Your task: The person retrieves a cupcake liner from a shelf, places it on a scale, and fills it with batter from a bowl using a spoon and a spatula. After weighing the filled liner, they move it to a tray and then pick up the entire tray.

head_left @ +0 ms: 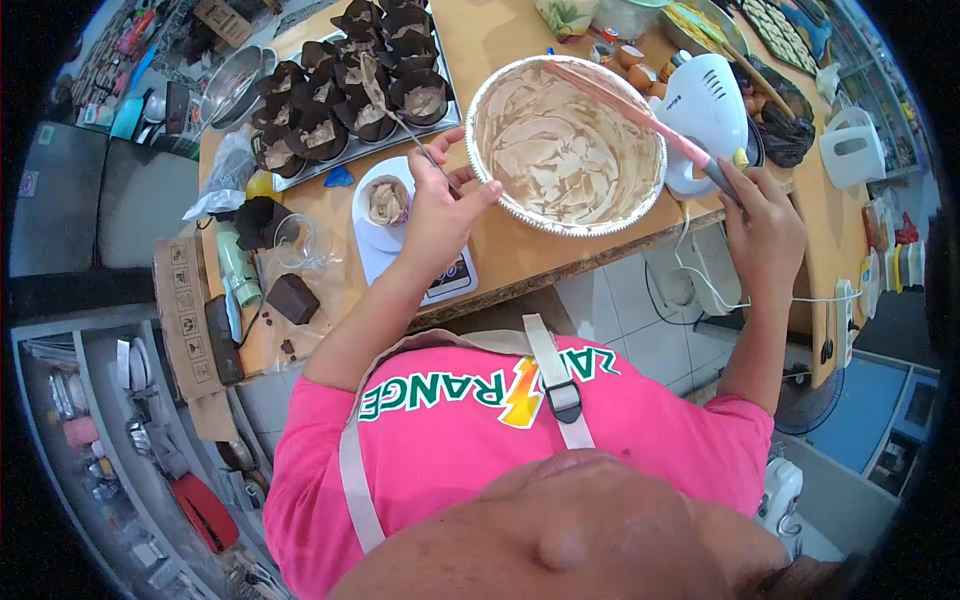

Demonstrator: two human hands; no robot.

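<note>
My left hand point(445, 200) holds a thin-handled spoon point(412, 138). Pale brown batter coats the spoon's far end, above the filled cups. The thumb of that hand is at the left rim of a white bowl point(484, 190) smeared with batter; whether it touches cannot be told. My right hand point(765, 220) grips the grey handle of a pink spatula point(620, 103), whose blade lies across the bowl's upper rim. Below my left hand, a white kitchen scale point(372, 245) bears a paper cup of batter point(388, 202). Dark paper cups point(352, 118) with batter stand on a metal tray point(446, 60).
A white hand mixer point(708, 115) stands right of the bowl, its cord point(690, 262) hanging past the table edge. Eggs point(640, 75) lie behind. At left are a clear glass point(294, 240), dark paper liners point(293, 298), a green bottle point(235, 262) and a metal bowl point(232, 85).
</note>
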